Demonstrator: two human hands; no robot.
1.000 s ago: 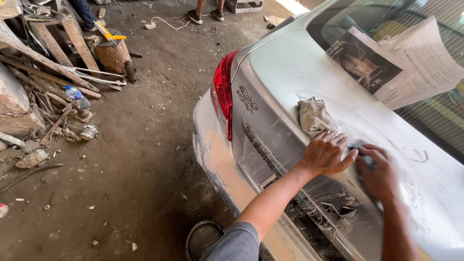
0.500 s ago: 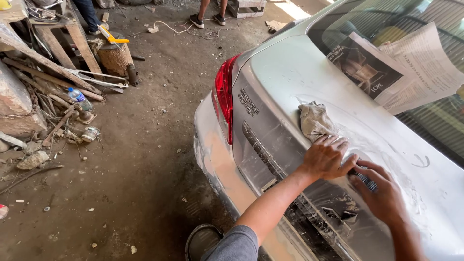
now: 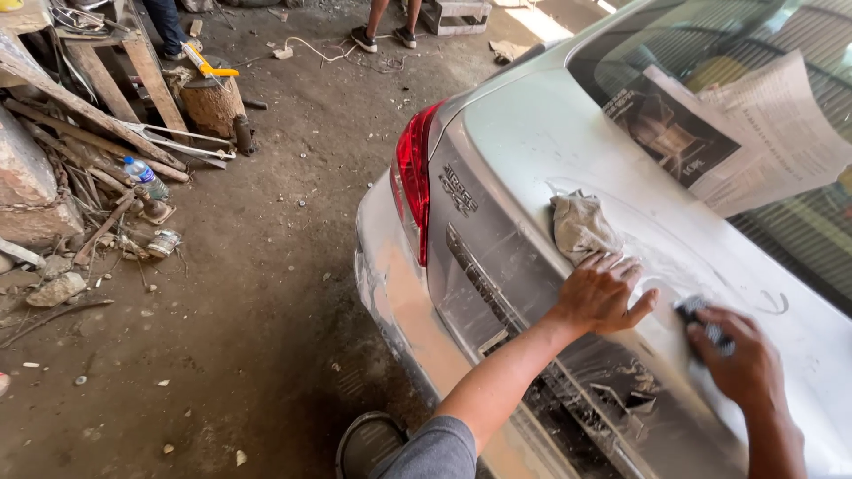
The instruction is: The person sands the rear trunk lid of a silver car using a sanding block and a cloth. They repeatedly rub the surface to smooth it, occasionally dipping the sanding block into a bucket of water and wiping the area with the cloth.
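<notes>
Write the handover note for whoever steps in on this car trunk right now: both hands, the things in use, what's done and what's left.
Left hand: flat and open on the trunk lid, fingertips at the edge of the grey rag.
Right hand: pressing a small dark sanding block onto the lid.
Rag lies bunched on the lid, near the red tail lamp. Newspaper covers the rear window.
Done: the lid looks dull and dusty, with rub marks around the hands.
Left: how much remains unsanded cannot be told; the lid's right part is out of view.

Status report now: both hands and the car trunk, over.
Left hand flat on dusty silver car trunk lid. Right hand gripping dark sanding block. Crumpled grey rag nearby.
</notes>
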